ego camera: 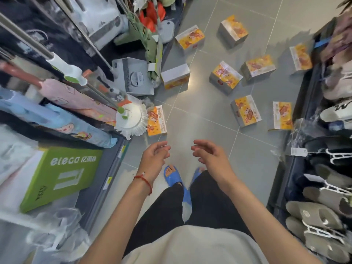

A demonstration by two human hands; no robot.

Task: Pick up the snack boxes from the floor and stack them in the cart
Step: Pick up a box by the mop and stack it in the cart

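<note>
Several orange-and-grey snack boxes lie scattered on the grey tiled floor of a shop aisle. The nearest snack box point(156, 121) lies by the mop head, just ahead of my left hand point(155, 158). Another box point(245, 110) sits ahead to the right, and one point(282, 115) lies by the right shelf. More boxes point(225, 77) are further up the aisle. My right hand point(208, 154) hovers level with the left. Both hands hold nothing, fingers loosely curved, palms facing each other. No cart is in view.
A left shelf holds a white mop head point(131, 119), mop poles, a green box point(61, 176) and a grey bucket point(133, 78). The right shelf point(323, 187) carries slippers. My feet in blue slippers point(172, 176) stand on the floor below my hands.
</note>
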